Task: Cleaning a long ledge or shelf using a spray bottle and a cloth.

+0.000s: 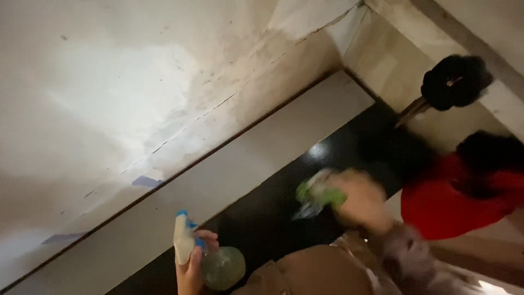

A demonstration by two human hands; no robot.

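Observation:
My left hand (191,270) grips a spray bottle (221,266) with a white and blue trigger head and a clear greenish body, low in the view. My right hand (364,203), blurred by motion, presses a green cloth (319,194) against a dark glossy panel (273,218). A brown sleeve covers my right forearm near the bottom edge.
A pale flat frame (245,164) borders the dark panel, and a stained white wall (109,98) with cracks and bits of blue tape (144,181) lies beyond it. At right are a person in red (458,199) and a black fluffy round object (456,82) on a stick.

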